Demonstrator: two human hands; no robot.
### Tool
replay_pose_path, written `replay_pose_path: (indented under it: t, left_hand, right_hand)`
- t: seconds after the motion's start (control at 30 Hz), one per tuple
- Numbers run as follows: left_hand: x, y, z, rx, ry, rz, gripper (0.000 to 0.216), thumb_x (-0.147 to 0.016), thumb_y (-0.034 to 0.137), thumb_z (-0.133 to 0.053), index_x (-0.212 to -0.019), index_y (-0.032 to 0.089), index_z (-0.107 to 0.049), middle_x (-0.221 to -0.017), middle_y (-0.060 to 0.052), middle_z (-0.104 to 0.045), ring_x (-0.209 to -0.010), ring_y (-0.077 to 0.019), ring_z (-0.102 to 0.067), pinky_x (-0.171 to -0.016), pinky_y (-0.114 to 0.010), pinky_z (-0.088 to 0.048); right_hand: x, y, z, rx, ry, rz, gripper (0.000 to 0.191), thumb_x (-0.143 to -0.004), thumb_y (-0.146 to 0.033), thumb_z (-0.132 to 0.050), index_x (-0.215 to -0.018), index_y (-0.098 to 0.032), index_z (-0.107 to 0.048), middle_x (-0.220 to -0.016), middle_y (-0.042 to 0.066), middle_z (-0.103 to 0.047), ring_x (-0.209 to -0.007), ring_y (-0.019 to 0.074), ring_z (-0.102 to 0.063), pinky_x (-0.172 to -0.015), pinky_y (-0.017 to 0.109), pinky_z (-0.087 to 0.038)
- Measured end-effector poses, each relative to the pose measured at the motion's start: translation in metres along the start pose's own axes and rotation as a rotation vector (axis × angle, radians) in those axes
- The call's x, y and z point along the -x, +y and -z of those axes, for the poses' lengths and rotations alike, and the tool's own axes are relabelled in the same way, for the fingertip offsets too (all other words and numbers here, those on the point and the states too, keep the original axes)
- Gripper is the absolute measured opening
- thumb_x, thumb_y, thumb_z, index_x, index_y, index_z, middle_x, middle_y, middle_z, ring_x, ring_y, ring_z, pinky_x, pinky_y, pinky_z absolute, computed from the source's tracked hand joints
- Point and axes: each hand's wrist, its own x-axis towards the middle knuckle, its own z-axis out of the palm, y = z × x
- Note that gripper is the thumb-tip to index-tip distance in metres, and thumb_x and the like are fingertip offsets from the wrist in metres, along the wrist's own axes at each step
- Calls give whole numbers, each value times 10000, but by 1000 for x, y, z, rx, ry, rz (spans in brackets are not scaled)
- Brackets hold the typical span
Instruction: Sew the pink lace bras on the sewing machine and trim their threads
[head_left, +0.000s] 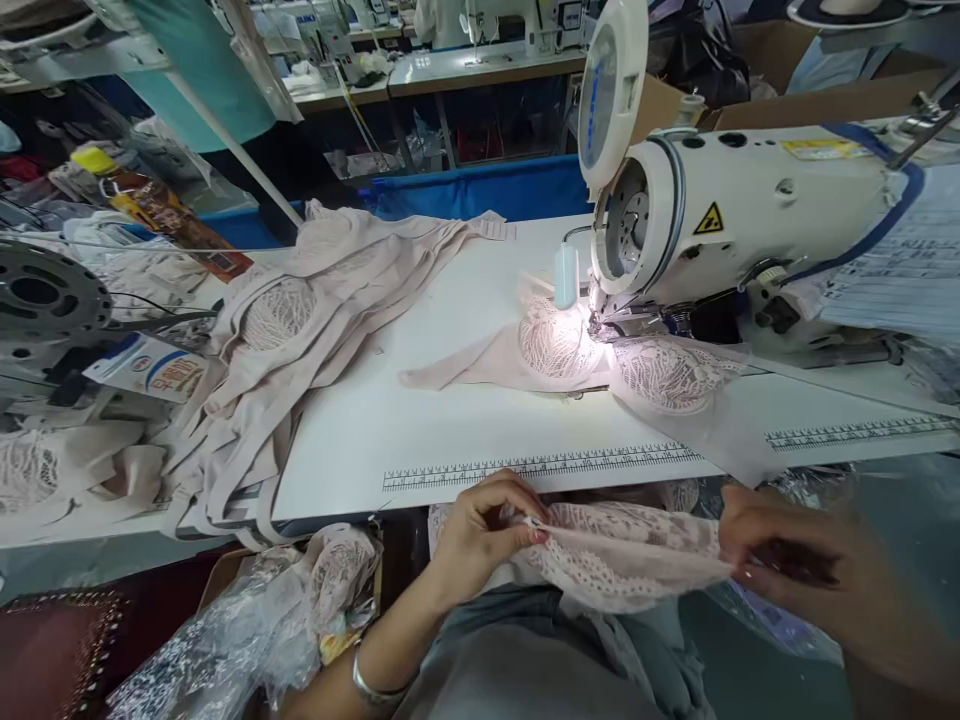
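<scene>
In front of my lap, below the table edge, a pale pink lace piece (630,560) with a scalloped eyelet border is stretched between my hands. My left hand (487,535) pinches its left end between thumb and forefinger. Its right end is gripped in the curled fingers of my right hand (802,565), which is slightly blurred. Above them, a pink lace bra (667,375) lies under the needle area of the white sewing machine (750,215), lit by a small lamp. One side band of the bra trails left over the white table (352,430).
Several pink bras (300,300) are heaped at the table's left, near a drink bottle (172,215). A printed ruler (525,467) runs along the front edge. Plastic-wrapped lace (300,600) sits in a box below left. A person in a teal top (202,80) stands behind.
</scene>
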Motion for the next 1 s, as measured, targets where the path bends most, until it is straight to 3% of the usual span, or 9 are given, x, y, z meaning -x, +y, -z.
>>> replay_pose_path:
  t: [0.1,0.17,0.27,0.33,0.5,0.63,0.8,0.9,1.0]
  left_hand:
    - [-7,12,-4,-110,-392,1,454,-795,440,-818,-1135,173,-677,-1158,-135,-644,-1069,-245,-618,-939,-338,-488]
    - [-11,13,-16,-211,-483,-71,510,-813,449,-799,-1212,179,-632,-1207,-142,-623,-1120,-253,-585,-975,-350,-465]
    - [-13,5,-39,-261,-389,-132,210,-938,375,-665,-915,167,-679,-930,-88,-642,-895,-193,-595,-813,-291,-479]
    - [-14,0,-48,-217,-320,-138,260,-972,336,-613,-784,161,-659,-815,-65,-598,-776,-159,-564,-706,-257,-451]
    - [-19,-1,-45,-112,-260,-81,323,-943,383,-657,-725,146,-650,-763,-46,-542,-711,-134,-521,-622,-232,-394]
    - [-21,-2,-40,-92,-254,-51,320,-926,387,-682,-723,141,-657,-781,-46,-535,-706,-128,-512,-611,-229,-386]
    - [-19,-6,-40,-39,-231,-31,240,-909,323,-704,-745,152,-667,-887,-65,-543,-796,-145,-548,-660,-231,-433]
    - [-18,-5,-42,32,-249,12,260,-918,328,-690,-738,147,-639,-972,-106,-609,-894,-183,-604,-740,-267,-478]
    - [-17,-5,-45,134,-257,120,323,-920,373,-681,-717,143,-582,-940,-116,-659,-833,-171,-609,-717,-268,-470]
  right_hand:
    - [-9,-16,-8,16,-110,39,218,-914,-350,-661,-712,-267,-648,-596,-1,-566,-528,148,-527,-565,298,-472]
    - [-16,-23,-25,61,-157,18,196,-923,-298,-641,-733,-248,-647,-671,21,-590,-601,154,-537,-526,272,-424]
    - [-21,-21,-47,97,-197,-10,169,-916,-257,-634,-750,-232,-628,-726,22,-596,-659,149,-535,-546,257,-403]
    - [-19,-14,-52,101,-195,-34,122,-921,-284,-639,-809,-236,-633,-765,20,-614,-696,150,-550,-573,252,-415]
    - [-6,8,-43,30,-123,-166,240,-863,-422,-726,-951,-242,-593,-779,-8,-606,-543,101,-459,-485,232,-376]
    - [-4,18,-39,-12,-113,-115,161,-900,-377,-686,-915,-239,-604,-830,15,-650,-557,102,-478,-495,236,-382]
    - [-9,17,-40,-139,-46,-21,122,-960,-308,-596,-867,-241,-637,-901,41,-692,-573,104,-528,-503,235,-411]
    - [-11,11,-41,-170,-18,-56,186,-967,-334,-579,-822,-234,-636,-873,47,-692,-516,97,-479,-479,247,-393]
    - [-13,7,-44,-216,9,-98,249,-967,-374,-573,-771,-223,-602,-836,50,-674,-497,94,-452,-465,249,-389]
